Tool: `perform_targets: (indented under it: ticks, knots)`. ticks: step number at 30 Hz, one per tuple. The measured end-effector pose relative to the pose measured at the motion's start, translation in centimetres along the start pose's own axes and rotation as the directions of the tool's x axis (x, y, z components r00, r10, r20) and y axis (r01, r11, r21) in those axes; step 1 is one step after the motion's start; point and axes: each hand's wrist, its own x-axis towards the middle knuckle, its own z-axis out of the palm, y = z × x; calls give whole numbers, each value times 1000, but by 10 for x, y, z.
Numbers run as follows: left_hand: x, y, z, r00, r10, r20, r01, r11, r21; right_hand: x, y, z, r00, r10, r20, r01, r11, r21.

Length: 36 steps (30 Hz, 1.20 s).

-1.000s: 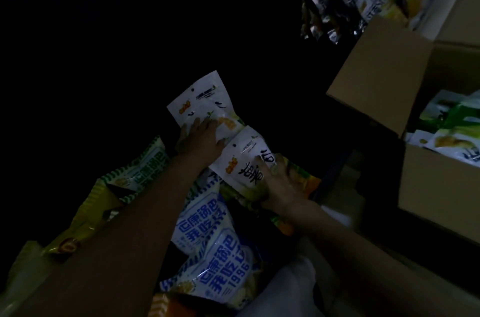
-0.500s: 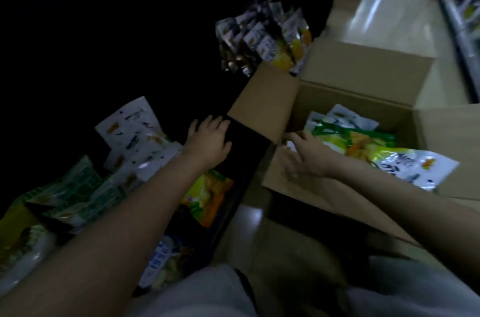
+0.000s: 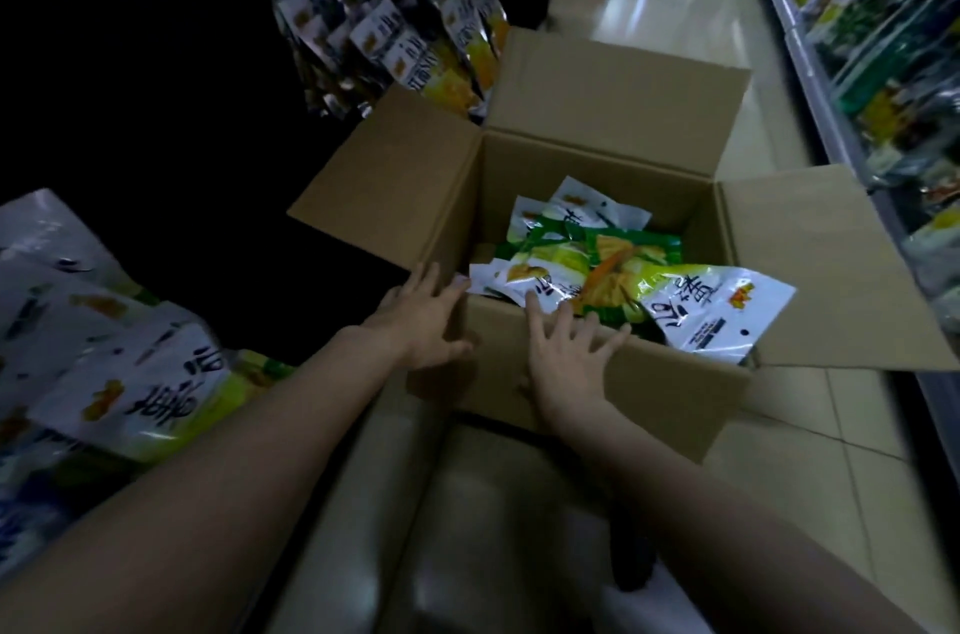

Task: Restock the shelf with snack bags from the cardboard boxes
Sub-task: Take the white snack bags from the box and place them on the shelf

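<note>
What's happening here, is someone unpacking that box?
Someone is restocking snack bags in a dim shop aisle. Both hands reach toward an open cardboard box on the floor: the left hand is at its near left corner, the right hand lies spread over its near edge. Neither holds a bag yet. White and green snack bags lie inside the box, and more bags already sit on the shelf to the left.

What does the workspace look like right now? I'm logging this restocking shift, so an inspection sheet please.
Surface: pale tiled floor, glossy.
Job's things: open cardboard box, flaps out, snack bags inside; one white bag overhangs the near rim.
Clutter: shelved bags at left, hanging bags behind.
Grippers: left hand and right hand open, at the box's near edge.
Cables: nothing seen.
Surroundings: dim aisle, stocked shelving at right.
</note>
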Motion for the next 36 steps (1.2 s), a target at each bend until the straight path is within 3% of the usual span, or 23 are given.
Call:
perform_targets:
  ticks: [4,6,9,11,12,15,16,18,21,25,27,31,34,36]
  knots:
    - [47,3,-4,990,-51,-131,38,994,-101,56,2,-14,999,31,-24,-31,999,12]
    - [83,3,-12,960,-82,-267,32,982,-188,95,8,-33,999,-30,12,29,998,50]
    - [135,-8,-25,842,-151,-518,33,973,-229,154,33,-81,930,-276,242,208,940,272]
    - [159,-14,-32,790,-141,-596,36,982,-183,189,60,-102,883,-318,344,152,889,432]
    - [168,-15,-34,786,-122,-605,27,986,-165,205,74,-103,893,-311,326,108,851,515]
    - [181,-20,-39,805,-99,-584,-3,985,-172,247,91,-88,933,-278,227,39,707,706]
    - [183,-22,-41,825,-80,-559,-15,986,-164,255,91,-83,922,-315,226,81,726,683]
    - [185,-24,-47,879,-39,-475,-30,990,-137,272,82,-77,889,-401,222,223,801,555]
    - [189,-25,-55,939,-24,-344,-7,996,-89,287,53,-64,841,-493,225,328,794,512]
    - [193,-28,-56,950,-28,-310,2,996,-84,298,23,-38,936,-342,86,323,929,179]
    - [199,-28,-60,956,-35,-291,12,997,-81,304,21,-43,945,-326,11,321,935,148]
    - [228,-27,-79,956,-1,-294,-16,998,-56,330,54,-82,974,-214,-74,226,902,368]
    - [251,-25,-96,950,-13,-312,-11,997,-75,349,95,-120,992,-62,-112,119,757,643]
    - [259,-21,-106,940,-80,-332,66,996,-53,357,116,-145,993,21,-119,82,605,792]
